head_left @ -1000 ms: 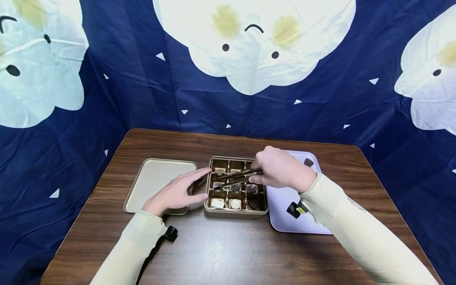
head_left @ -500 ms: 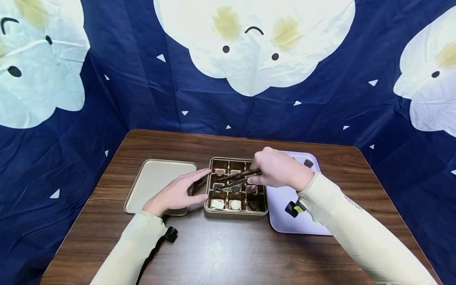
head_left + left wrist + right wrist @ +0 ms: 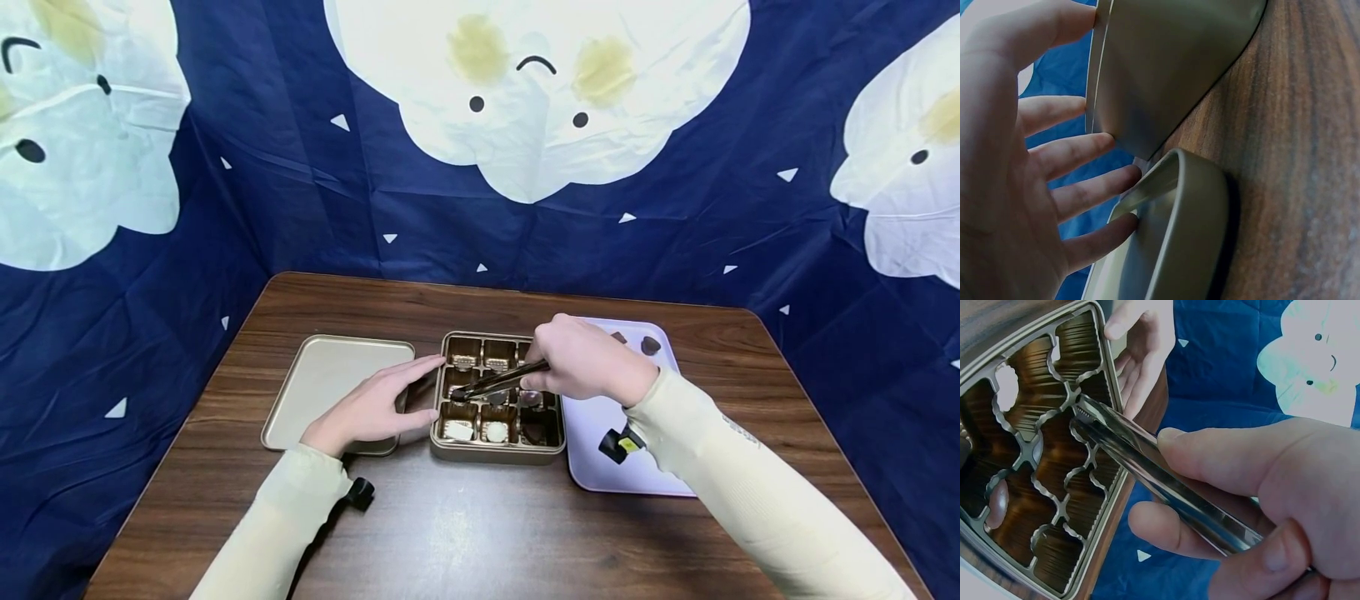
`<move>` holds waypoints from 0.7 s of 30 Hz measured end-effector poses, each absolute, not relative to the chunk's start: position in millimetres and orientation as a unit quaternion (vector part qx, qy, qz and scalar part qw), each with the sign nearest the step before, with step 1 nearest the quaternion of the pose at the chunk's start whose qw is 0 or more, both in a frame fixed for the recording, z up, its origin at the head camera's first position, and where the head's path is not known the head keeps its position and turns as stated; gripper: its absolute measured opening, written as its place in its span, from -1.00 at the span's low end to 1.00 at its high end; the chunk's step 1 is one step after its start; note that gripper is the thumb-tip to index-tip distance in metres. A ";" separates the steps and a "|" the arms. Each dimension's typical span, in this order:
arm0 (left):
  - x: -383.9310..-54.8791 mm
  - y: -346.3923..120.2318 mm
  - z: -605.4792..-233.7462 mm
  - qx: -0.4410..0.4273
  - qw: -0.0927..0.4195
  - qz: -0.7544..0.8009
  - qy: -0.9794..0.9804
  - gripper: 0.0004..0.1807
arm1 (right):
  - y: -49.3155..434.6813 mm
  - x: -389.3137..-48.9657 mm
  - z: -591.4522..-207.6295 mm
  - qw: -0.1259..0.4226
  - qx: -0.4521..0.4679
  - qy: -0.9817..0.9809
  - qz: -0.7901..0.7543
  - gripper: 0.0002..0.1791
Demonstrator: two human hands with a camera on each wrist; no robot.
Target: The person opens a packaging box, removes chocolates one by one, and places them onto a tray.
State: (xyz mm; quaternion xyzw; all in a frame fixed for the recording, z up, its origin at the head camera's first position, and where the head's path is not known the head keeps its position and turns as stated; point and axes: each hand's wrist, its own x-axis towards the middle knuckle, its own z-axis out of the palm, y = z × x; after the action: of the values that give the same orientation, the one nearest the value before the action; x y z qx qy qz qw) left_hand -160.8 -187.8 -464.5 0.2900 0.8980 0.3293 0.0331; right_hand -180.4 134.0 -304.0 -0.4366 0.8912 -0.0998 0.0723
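The right hand [image 3: 576, 358] is squeezing the metal tongs [image 3: 501, 381], apart a moment ago, together at the middle-left compartment [image 3: 455, 379] of the tin [image 3: 491, 454], perhaps gripping something; the left hand [image 3: 375, 404], fingers spread wide, is touching the tin.

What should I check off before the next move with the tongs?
1. Tongs gripped in the right hand: ok.
2. Tongs' tips at the middle-left compartment of the box: ok.
3. Piece secured between the tips: cannot tell, too small to see.
4. Left hand at the box's left rim: ok.
5. Lid off the box: ok, it lies to the left.
6. Tray emptied: not ok, dark pieces lie there.
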 end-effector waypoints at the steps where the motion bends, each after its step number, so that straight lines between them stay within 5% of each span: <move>1: -160.8 -187.9 -464.5 0.290 0.033 0.329 0.898 -0.06 | 134.7 -180.6 -304.7 0.069 -0.439 0.890 -0.101 -0.72; 10: -160.0 -187.3 -464.2 0.302 0.025 0.331 0.894 -0.05 | 139.7 -180.2 -309.5 0.053 -0.451 0.884 -0.111 -0.60; 21: -161.0 -188.0 -465.2 0.293 0.031 0.330 0.897 -0.06 | 149.3 -177.7 -315.1 0.039 -0.453 0.882 -0.127 -0.70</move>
State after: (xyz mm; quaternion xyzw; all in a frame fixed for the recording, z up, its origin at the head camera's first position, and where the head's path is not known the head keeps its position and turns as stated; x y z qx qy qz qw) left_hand -161.0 -188.0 -465.2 0.2930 0.8968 0.3301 0.0310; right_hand -177.7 149.3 -315.1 -0.4527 0.8817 -0.1269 0.0389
